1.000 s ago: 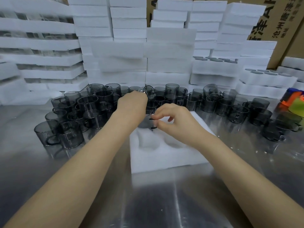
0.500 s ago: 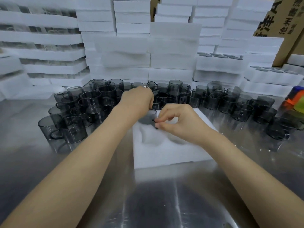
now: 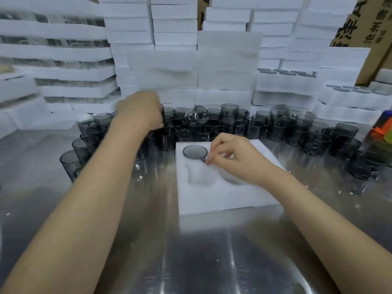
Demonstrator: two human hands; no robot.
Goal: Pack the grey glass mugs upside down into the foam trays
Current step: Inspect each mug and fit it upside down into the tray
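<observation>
A white foam tray (image 3: 224, 200) lies on the steel table in front of me. One grey glass mug (image 3: 195, 152) sits upside down in its far left pocket, base up. My right hand (image 3: 235, 158) rests on the tray just right of that mug, fingertips pinched at the mug's handle side. My left hand (image 3: 141, 111), blurred, is over the crowd of loose grey mugs (image 3: 229, 124) behind the tray, fingers curled down among them; what it holds is hidden. The tray's near pockets (image 3: 199, 172) hold nothing.
Loose mugs stretch in a band across the table from the left (image 3: 84, 145) to the right (image 3: 339, 141). Stacks of white foam trays (image 3: 227, 66) wall the back, some packed with mugs (image 3: 286, 72). A cardboard box (image 3: 364, 24) stands at the back right, an orange and blue object (image 3: 384, 126) at the right edge.
The mug that both hands were lowering now sits in the far left pocket. My left hand has let go and moved back and left to the loose mugs. The right hand stayed.
</observation>
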